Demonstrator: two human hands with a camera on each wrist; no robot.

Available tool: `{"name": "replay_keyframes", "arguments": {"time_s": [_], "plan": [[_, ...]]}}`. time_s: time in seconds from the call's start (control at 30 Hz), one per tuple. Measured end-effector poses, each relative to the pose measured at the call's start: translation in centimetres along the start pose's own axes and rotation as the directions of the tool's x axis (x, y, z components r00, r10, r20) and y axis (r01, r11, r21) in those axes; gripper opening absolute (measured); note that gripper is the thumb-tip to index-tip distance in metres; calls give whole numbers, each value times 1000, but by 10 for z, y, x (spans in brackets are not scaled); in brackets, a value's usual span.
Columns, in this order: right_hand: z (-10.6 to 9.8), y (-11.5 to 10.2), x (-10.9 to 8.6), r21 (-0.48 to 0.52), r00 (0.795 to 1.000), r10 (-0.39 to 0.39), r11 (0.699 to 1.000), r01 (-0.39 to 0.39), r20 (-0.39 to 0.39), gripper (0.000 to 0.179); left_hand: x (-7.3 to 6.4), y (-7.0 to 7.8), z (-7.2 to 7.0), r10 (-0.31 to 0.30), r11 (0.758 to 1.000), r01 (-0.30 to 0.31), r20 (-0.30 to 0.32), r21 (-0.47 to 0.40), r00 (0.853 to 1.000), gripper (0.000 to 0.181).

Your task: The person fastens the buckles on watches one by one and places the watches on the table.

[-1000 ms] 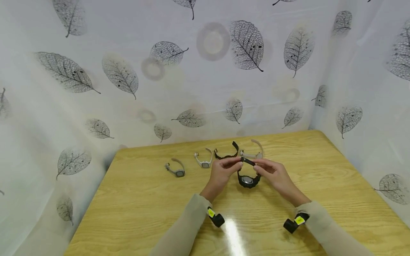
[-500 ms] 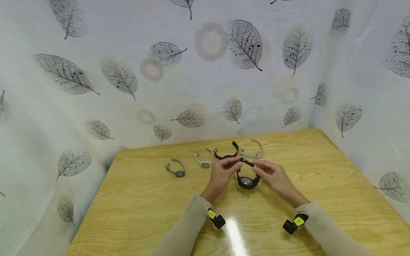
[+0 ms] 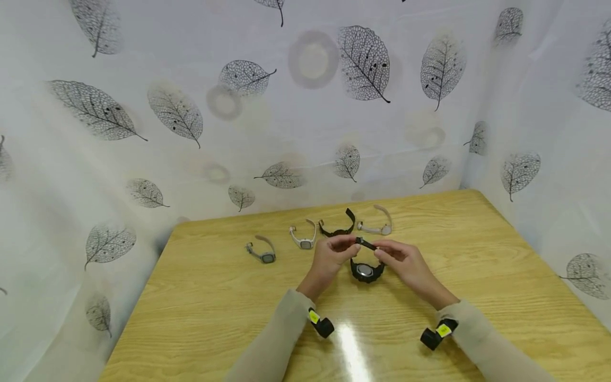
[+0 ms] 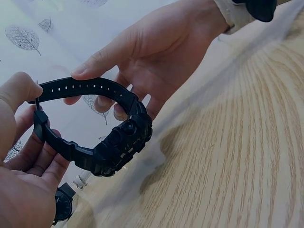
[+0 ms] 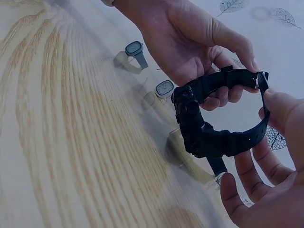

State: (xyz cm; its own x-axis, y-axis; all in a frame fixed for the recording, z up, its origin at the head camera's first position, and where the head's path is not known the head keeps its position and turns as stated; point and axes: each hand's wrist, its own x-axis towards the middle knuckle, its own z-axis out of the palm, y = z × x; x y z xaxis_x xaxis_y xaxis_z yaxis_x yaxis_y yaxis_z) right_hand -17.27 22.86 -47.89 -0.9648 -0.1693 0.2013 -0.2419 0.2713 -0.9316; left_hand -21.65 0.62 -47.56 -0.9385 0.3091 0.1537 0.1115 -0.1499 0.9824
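A black digital-style wristwatch (image 3: 365,272) is held up in both hands, its case hanging low and its strap looped at the top. My left hand (image 3: 329,261) pinches the buckle end, with the thumb at the buckle in the left wrist view. On the other side, my right hand (image 3: 411,268) pinches the holed strap (image 4: 85,90) between thumb and fingers. The strap's tip meets the buckle (image 5: 260,80), so the band forms a closed-looking loop. Part of the tip is hidden by the left thumb.
Behind the hands lie a black watch (image 3: 338,232) and a pale watch (image 3: 382,229). A white watch (image 3: 306,244) and a grey watch (image 3: 267,258) lie to the left. All are on a wooden table (image 3: 205,313), with a leaf-patterned curtain (image 3: 277,132) behind it.
The held watch and both hands have shifted very slightly left in the head view, and the watch case has turned a little. Both hands keep their pinch on the strap.
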Motion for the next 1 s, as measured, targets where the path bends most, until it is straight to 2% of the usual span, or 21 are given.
{"name": "replay_keyframes", "arguments": {"time_s": [0.4,0.67,0.87,1.0], "plan": [[9,-3,1,-51,999,1,999,-3,-36,31,-1,-2,-2,-23,1000,23,3,-10,1000,24],[18,-3,5,-31,999,-35,999,34,-40,29,-3,-2,-3,-18,1000,18,22,19,1000,21],[21,-3,3,-41,996,-37,999,34,-82,28,-3,0,-4,-33,999,31,50,32,998,19],[23,-4,5,-2,996,-43,999,43,-75,31,-4,2,-3,-30,999,29,23,35,999,19]]}}
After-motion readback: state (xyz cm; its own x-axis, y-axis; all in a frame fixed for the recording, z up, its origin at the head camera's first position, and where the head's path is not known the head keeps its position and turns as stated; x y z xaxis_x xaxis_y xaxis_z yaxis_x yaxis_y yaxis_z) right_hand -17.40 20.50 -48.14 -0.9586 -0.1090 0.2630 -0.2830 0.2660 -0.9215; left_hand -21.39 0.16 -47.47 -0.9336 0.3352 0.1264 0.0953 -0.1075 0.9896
